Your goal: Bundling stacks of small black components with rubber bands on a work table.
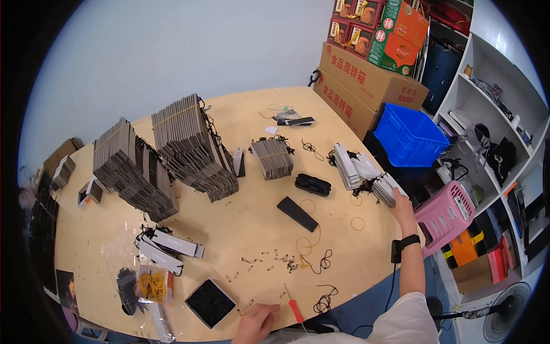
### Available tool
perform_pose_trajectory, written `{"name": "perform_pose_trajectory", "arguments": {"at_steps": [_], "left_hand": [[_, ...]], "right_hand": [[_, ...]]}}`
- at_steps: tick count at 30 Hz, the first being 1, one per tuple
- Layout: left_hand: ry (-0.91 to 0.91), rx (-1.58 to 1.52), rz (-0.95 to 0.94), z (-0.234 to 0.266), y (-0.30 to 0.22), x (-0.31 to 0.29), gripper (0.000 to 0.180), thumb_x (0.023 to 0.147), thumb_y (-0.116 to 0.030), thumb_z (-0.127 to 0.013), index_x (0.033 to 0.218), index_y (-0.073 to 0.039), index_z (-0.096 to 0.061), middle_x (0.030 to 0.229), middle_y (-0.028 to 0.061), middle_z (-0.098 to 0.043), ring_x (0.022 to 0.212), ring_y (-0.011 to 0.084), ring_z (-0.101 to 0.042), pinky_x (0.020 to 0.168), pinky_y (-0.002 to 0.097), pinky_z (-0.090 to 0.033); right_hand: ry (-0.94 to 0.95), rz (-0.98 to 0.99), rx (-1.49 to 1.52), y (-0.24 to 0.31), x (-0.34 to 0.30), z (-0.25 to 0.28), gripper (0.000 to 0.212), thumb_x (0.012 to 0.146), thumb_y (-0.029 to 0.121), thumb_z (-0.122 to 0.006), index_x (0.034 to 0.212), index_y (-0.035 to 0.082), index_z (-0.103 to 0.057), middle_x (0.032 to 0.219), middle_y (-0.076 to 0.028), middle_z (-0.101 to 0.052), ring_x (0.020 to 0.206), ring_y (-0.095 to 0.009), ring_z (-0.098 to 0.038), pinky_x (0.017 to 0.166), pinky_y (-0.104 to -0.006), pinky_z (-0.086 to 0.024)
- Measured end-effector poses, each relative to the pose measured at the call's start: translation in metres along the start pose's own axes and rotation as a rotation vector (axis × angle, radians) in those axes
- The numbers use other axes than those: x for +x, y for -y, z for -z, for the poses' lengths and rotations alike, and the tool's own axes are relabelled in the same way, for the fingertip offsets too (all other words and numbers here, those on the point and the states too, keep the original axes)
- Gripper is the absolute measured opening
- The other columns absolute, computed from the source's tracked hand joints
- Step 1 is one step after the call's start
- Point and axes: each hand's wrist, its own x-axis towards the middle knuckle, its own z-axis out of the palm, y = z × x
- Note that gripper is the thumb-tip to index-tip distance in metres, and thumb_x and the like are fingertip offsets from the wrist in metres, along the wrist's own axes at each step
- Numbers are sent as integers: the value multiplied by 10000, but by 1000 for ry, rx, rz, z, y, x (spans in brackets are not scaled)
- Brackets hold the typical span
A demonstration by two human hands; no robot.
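Observation:
My right hand (403,207) reaches to the table's right edge, its fingers closed on the near end of a stack of white hang tags (385,189) with black strings. Beside that lies another pile of white tags (346,166). My left hand (256,323) rests at the front edge with its fingers curled together; whatever they may hold is hidden. Just right of it lies a red-handled pointed tool (295,311). To its left is a square black tray (210,303) with dark contents. Small pin-like pieces (269,261) lie scattered ahead of it.
Tall banded stacks of grey tags (134,172) (195,149) stand at the left, a smaller bundle (272,159) mid-table. A box of yellow rubber bands (153,285) sits front left. Past the right edge are a blue crate (409,137), a pink plastic stool (444,215) and shelves.

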Motion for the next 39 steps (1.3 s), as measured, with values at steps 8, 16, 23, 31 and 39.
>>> {"name": "perform_pose_trajectory", "arguments": {"at_steps": [8,16,23,31,39], "left_hand": [[3,-27,22,-1,3,-2,264,830,51,-570,1066,-30,-656,963,177,-668,915,375,-622,816,439,-489],[-13,11,5,1,-1,5,236,832,27,-625,1048,-51,-682,828,122,-646,663,259,-624,593,333,-501],[-10,-5,39,1,-4,5,221,829,22,-633,1031,-50,-689,812,122,-638,653,257,-619,579,334,-492],[-19,-33,47,0,2,2,215,828,36,-622,1016,-44,-692,798,124,-638,664,266,-625,587,335,-495],[24,-20,65,2,4,1,280,814,20,-613,1067,-81,-678,856,112,-632,736,286,-647,645,361,-532]], "right_hand": [[96,-42,95,6,-1,19,619,652,27,-704,1226,114,-491,961,-268,-660,961,-460,-628,806,-503,-529],[161,-98,-4,13,0,24,645,669,46,-682,1263,135,-449,992,-259,-665,966,-453,-635,806,-508,-527],[165,-82,21,10,-1,20,624,714,30,-637,1291,131,-422,989,-275,-661,972,-467,-631,815,-530,-510],[212,-102,-46,24,-3,27,678,662,85,-676,1287,101,-412,992,-273,-661,982,-456,-631,827,-510,-511],[183,-89,154,23,-13,13,740,626,105,-693,1283,24,-361,990,-331,-638,989,-494,-617,868,-493,-507]]}}
